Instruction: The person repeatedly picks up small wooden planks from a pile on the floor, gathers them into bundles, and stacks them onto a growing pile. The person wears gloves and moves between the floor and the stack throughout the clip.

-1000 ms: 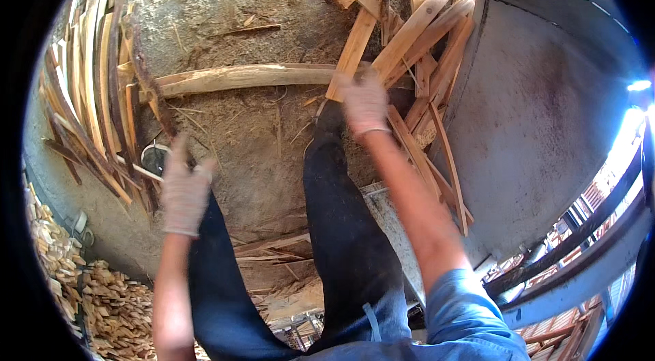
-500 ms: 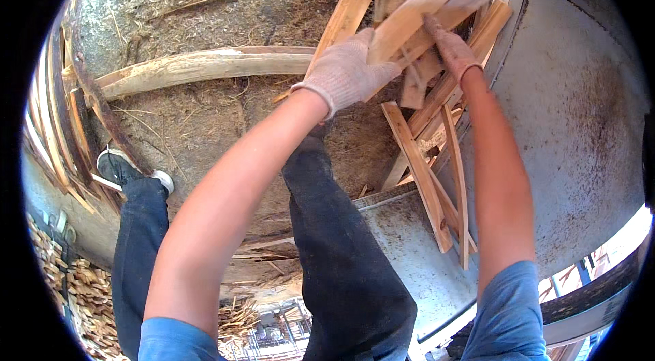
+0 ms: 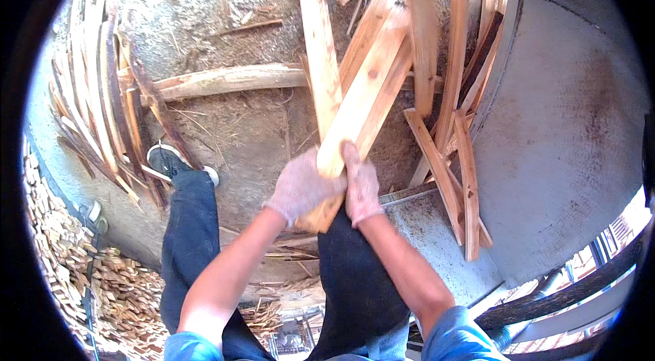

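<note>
Both my hands wear pale knitted gloves and meet in the middle of the view, above my right knee. My left hand (image 3: 303, 184) is closed round the near ends of several light wooden boards (image 3: 368, 81). On the right side of the same bundle, my right hand (image 3: 361, 184) grips with its thumb along the top board. The boards fan out away from me, one leaning left and others leaning right. One darker plank (image 3: 423, 40) just right of the bundle is blurred; I cannot tell whether it is held.
Long curved wood strips (image 3: 102, 88) are heaped at the left. A pale log slab (image 3: 232, 80) lies across the chip-strewn floor. Short boards (image 3: 447, 177) lean by a grey metal panel (image 3: 566, 122) at the right. Lower left is a big pile of wood pieces (image 3: 123, 293).
My hands have drawn the boards back toward me, from the upper right to the middle. My right hand has come left, beside my left hand. The view has shifted somewhat.
</note>
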`<state>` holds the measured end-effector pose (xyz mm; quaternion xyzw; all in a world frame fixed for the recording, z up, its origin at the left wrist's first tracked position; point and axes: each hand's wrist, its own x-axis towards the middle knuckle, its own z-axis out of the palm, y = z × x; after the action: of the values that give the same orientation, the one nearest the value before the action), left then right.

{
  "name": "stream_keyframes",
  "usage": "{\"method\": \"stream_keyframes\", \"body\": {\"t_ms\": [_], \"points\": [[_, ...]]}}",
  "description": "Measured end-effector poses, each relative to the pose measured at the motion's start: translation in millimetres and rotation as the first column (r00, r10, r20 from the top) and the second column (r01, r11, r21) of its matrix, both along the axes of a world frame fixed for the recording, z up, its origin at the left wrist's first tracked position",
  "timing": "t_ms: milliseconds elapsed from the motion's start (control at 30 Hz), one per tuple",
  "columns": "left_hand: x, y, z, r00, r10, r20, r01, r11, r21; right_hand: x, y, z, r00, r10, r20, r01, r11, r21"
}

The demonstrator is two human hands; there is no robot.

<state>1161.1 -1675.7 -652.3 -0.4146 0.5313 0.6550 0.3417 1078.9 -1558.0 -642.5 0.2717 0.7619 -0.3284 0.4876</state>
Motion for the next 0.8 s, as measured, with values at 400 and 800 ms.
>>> {"method": "stream_keyframes", "body": {"t_ms": [400,800], "points": [[168.8,-54.8,41.1,0.823,0.557,0.112,-0.568,0.800,0.191,107.5,-128.4,83.5,0.896,0.430,-0.111,-0.426,0.903,0.065],[200.0,-81.6,-128.3,0.603,0.797,-0.024,-0.787,0.590,-0.182,6.2,-106.0,-55.0,0.358,0.766,-0.533,-0.868,0.484,0.113]]}}
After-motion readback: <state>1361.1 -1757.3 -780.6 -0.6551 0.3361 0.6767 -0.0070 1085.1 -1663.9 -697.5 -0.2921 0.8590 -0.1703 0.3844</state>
